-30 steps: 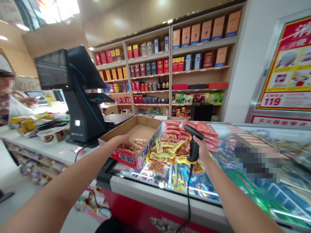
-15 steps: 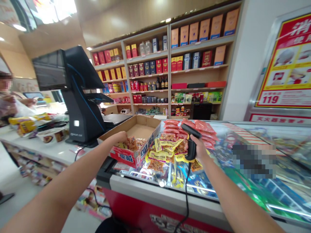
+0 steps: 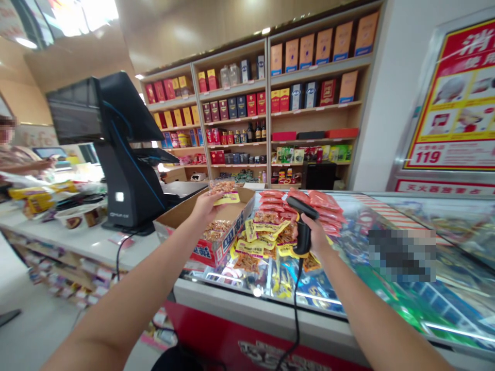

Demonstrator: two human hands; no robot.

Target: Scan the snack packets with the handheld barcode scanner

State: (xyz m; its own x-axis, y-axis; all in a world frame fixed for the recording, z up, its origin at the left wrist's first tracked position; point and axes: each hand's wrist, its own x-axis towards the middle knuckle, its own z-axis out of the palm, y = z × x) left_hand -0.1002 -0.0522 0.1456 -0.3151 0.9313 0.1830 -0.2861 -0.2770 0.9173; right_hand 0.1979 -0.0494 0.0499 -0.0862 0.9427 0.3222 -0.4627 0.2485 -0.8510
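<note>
My left hand [image 3: 206,207] is closed on a snack packet [image 3: 225,191], a clear bag with a yellow label, held above an open cardboard box [image 3: 240,212]. More packets [image 3: 217,230] lie inside the box. My right hand [image 3: 315,236] grips a black barcode scanner [image 3: 304,226], its head tilted up and to the left, its cord [image 3: 297,304] hanging over the counter's front. Beneath and beside the scanner, several yellow-labelled snack packets [image 3: 253,249] are spread on the glass counter. A stack of red packets [image 3: 323,202] sits just behind them.
A black cash register screen [image 3: 124,154] stands left of the box. Bowls and yellow bags [image 3: 42,198] sit on the white counter, with a person [image 3: 19,154] beyond. The glass-topped case [image 3: 386,299] stretches right. Shelves of boxed goods [image 3: 240,108] line the back.
My left hand has come up out of the box, lifting a snack packet above it. My right hand and the scanner have stayed nearly in place.
</note>
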